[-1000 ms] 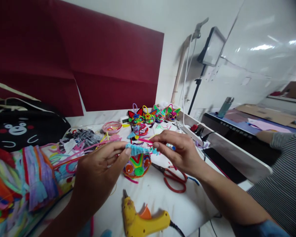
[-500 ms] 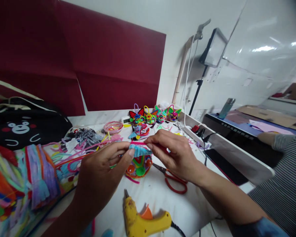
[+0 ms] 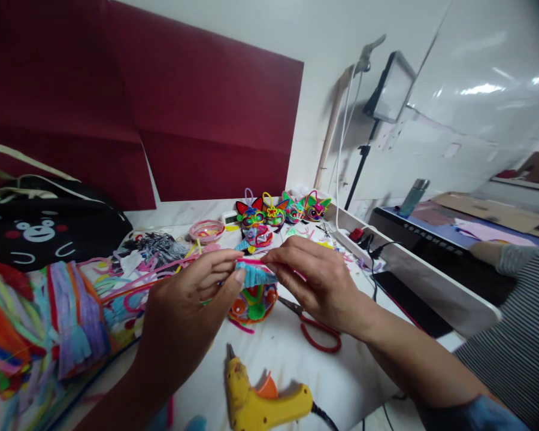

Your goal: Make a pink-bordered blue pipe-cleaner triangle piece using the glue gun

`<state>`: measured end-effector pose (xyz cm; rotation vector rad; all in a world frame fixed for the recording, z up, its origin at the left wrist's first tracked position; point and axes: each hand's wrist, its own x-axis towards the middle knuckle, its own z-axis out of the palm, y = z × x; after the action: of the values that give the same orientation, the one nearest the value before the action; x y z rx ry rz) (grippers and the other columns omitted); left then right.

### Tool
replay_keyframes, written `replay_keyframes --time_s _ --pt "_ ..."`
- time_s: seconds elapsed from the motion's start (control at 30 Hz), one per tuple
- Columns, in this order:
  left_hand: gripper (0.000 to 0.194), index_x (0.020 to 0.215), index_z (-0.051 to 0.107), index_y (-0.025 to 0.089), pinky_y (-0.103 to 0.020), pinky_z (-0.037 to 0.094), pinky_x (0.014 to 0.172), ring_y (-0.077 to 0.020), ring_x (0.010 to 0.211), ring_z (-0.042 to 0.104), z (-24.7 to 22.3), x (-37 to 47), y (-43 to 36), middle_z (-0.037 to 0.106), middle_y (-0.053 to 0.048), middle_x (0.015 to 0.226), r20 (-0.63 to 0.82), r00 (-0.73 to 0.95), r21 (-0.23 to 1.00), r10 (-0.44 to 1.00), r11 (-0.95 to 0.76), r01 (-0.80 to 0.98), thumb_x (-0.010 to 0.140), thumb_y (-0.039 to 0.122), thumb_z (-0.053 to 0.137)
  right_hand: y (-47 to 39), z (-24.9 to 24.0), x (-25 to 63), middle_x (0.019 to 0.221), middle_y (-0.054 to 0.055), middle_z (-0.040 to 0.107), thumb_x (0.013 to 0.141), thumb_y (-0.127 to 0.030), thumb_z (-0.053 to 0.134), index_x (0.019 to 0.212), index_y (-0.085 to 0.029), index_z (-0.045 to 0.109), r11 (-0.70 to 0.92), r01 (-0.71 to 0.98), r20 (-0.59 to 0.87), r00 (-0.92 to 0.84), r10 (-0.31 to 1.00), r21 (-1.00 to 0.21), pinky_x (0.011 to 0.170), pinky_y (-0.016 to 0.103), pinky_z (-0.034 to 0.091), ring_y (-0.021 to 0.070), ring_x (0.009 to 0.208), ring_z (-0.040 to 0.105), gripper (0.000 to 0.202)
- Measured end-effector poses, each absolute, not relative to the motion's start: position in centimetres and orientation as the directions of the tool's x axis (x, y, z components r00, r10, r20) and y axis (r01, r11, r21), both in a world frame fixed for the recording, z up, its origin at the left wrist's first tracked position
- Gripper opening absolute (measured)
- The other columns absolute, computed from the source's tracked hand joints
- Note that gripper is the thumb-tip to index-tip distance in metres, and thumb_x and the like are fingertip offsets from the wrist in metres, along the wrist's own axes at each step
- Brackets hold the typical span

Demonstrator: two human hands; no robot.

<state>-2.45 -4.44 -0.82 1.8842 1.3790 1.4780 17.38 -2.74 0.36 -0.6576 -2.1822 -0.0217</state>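
Between finger and thumb, my left hand (image 3: 179, 317) pinches a small light-blue piece of pipe cleaners (image 3: 254, 275) by its left end. A bright pink pipe cleaner (image 3: 250, 261) runs along the top edge of that piece. My right hand (image 3: 321, 281) is closed at the pink strip's right end, with its fingertips against the blue piece too. Just below and behind them sits a round multicoloured pipe-cleaner head (image 3: 255, 306), its upper part hidden by the held piece. Red-handled scissors (image 3: 321, 336) lie under my right hand. Nearer to me is a yellow glue gun (image 3: 267, 410).
Bundles of coloured pipe cleaners (image 3: 72, 323) lie at left by a black bag (image 3: 49, 233). Several small animal-head ornaments (image 3: 273, 215) stand at the back near a pink bowl (image 3: 206, 231). A phone (image 3: 413, 305) lies at right; beyond, a person's striped sleeve (image 3: 516, 260) shows.
Hardly anything differs. Both hands keep their pinch, and the blue piece with its pink edge has tipped very slightly.
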Motion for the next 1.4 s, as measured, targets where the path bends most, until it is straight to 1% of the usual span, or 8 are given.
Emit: replay_keyframes --time_s 0.2,0.43,0.73,0.87,1.03,1.17,1.3,1.4 --pt "0.024 0.103 0.069 0.029 -0.017 0.058 0.070 -0.0134 0.079 0.073 -0.8 -2.6 -4.6 0.075 0.005 0.085 0.552 -0.027 0.729 0.833 -0.467 0.500 0.079 0.033 0.067 -2.8 0.5 17.3 0.087 0.007 0.063 0.095 -0.014 0.050 0.102 -0.012 0.063 0.863 0.474 0.729 -0.527 0.436 -0.174 0.069 0.028 0.048 0.0151 0.078 0.058 0.015" --pt "0.021 0.098 0.070 0.027 -0.020 0.060 0.068 -0.0153 0.074 0.073 -0.5 -2.5 -4.8 0.075 0.003 0.082 0.501 -0.040 0.767 0.864 -0.422 0.482 0.080 0.037 0.065 -3.1 0.6 17.1 0.086 0.008 0.063 0.096 -0.016 0.048 0.101 -0.012 0.063 0.864 0.474 0.722 -0.537 0.436 -0.170 0.069 0.029 0.048 0.0156 0.078 0.058 0.017" --pt "0.021 0.096 0.069 0.024 -0.025 0.062 0.069 -0.0177 0.076 0.074 -0.5 -2.5 -4.4 0.075 0.002 0.085 0.392 -0.069 0.873 0.917 -0.348 0.342 0.078 0.034 0.069 -3.1 0.4 17.0 0.088 0.009 0.062 0.096 -0.015 0.047 0.108 -0.011 0.064 0.863 0.468 0.726 -0.523 0.446 -0.193 0.069 0.032 0.050 0.0167 0.079 0.058 0.021" --pt "0.020 0.095 0.068 0.024 -0.022 0.061 0.067 -0.0157 0.074 0.073 -0.5 -2.7 -4.5 0.074 0.003 0.083 0.371 -0.084 0.894 0.925 -0.331 0.303 0.077 0.034 0.070 -3.3 0.2 16.9 0.089 0.009 0.063 0.095 -0.014 0.048 0.108 -0.011 0.063 0.863 0.458 0.745 -0.496 0.446 -0.212 0.071 0.032 0.051 0.0169 0.080 0.058 0.021" --pt "0.024 0.097 0.068 0.024 -0.023 0.062 0.066 -0.0174 0.075 0.074 -0.7 -3.0 -4.2 0.075 0.002 0.089 0.358 -0.116 0.910 0.927 -0.318 0.267 0.075 0.033 0.072 -3.3 -0.3 17.1 0.090 0.009 0.064 0.094 -0.014 0.051 0.109 -0.012 0.063 0.859 0.463 0.780 -0.446 0.438 -0.218 0.071 0.032 0.051 0.0167 0.080 0.059 0.020" --pt "0.023 0.093 0.069 0.023 -0.021 0.060 0.060 -0.0158 0.066 0.072 -0.4 -2.5 -4.3 0.075 0.002 0.082 0.342 -0.157 0.921 0.926 -0.298 0.251 0.073 0.033 0.073 -3.4 -0.8 17.2 0.093 0.009 0.065 0.093 -0.013 0.052 0.110 -0.014 0.063 0.855 0.464 0.789 -0.425 0.444 -0.231 0.072 0.032 0.052 0.0169 0.083 0.060 0.020" --pt "0.018 0.087 0.069 0.023 -0.024 0.061 0.059 -0.0181 0.067 0.073 0.1 -1.6 -4.6 0.073 0.002 0.075 0.326 -0.245 0.941 0.913 -0.290 0.173 0.071 0.032 0.072 -3.5 -1.2 17.3 0.092 0.008 0.065 0.092 -0.012 0.053 0.110 -0.014 0.063 0.856 0.449 0.794 -0.408 0.450 -0.255 0.072 0.032 0.052 0.0167 0.083 0.060 0.021" --pt "0.019 0.087 0.068 0.022 -0.024 0.060 0.054 -0.0184 0.064 0.072 0.3 -1.4 -4.7 0.073 0.001 0.074 0.302 -0.253 0.951 0.919 -0.272 0.149 0.070 0.030 0.072 -3.5 -1.4 17.2 0.091 0.008 0.065 0.092 -0.012 0.053 0.110 -0.014 0.063 0.855 0.446 0.794 -0.403 0.455 -0.264 0.072 0.032 0.052 0.0164 0.083 0.060 0.021"
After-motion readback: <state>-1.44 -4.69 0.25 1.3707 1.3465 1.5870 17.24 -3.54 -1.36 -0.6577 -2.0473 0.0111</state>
